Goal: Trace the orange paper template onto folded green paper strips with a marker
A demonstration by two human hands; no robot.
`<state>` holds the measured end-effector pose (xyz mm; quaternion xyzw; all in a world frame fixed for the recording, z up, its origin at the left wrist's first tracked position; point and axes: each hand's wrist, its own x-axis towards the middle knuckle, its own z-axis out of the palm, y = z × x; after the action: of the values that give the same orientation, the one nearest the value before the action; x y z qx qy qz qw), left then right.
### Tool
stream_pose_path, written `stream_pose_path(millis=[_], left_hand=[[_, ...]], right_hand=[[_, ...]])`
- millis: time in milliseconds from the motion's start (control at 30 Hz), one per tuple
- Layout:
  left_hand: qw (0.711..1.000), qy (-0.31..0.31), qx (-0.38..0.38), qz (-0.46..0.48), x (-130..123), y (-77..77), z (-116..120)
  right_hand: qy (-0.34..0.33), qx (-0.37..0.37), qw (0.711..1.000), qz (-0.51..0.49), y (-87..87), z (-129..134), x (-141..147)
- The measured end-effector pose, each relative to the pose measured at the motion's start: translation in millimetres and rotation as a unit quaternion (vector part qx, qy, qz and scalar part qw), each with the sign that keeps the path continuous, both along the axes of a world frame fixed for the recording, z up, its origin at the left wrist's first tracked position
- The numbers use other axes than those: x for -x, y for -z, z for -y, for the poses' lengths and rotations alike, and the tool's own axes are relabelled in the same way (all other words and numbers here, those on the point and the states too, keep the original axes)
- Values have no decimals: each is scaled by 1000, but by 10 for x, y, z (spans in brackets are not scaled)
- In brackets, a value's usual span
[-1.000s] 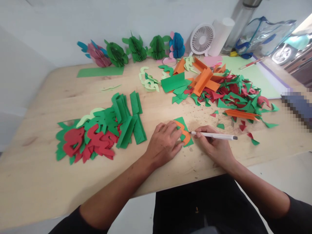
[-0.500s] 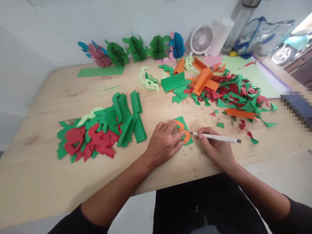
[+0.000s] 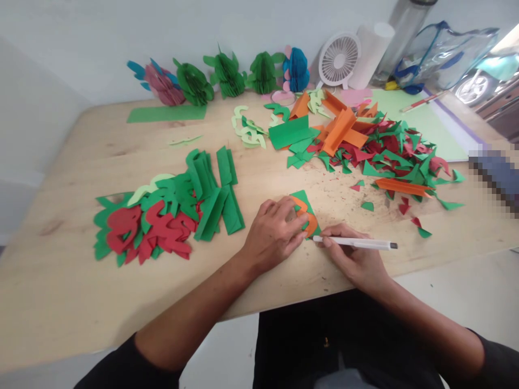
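Observation:
An orange curved paper shape (image 3: 311, 223) lies on top of a green paper piece (image 3: 300, 196) near the table's front edge. My left hand (image 3: 275, 232) rests flat over the left part of both papers, its fingers spread and pressing on them, with nothing gripped. In my right hand (image 3: 354, 256) is a white pen (image 3: 360, 243), pinched close to its tip. The pen's tip points left and meets the lower edge of the papers, near the bottom of the orange shape.
Red cutouts (image 3: 170, 232) and folded green papers (image 3: 211, 210) lie at left. Green and red scraps (image 3: 397, 156) and folded orange paper (image 3: 339, 132) spread at right. Along the wall stand paper figures (image 3: 229, 73), a white fan (image 3: 339, 59) and a clear bag (image 3: 446, 54).
The pen's tip has moved down and slightly left along the orange shape's edge, with my right hand following. My left hand stays on the papers. The camera view has shifted slightly.

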<state>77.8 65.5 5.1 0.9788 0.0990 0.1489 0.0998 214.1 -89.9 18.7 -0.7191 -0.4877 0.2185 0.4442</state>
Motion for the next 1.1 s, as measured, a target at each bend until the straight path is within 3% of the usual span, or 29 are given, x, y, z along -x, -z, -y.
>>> stream_pose_path(millis=[733,1100], left_hand=[[1000,1,5,-7,0,3,-6],[1000,1,7,-4,5,-6,-5]], right_hand=[[-23,14,1000,8,-29,-24,-1],[5,16,1000,13,-28,-29,5]])
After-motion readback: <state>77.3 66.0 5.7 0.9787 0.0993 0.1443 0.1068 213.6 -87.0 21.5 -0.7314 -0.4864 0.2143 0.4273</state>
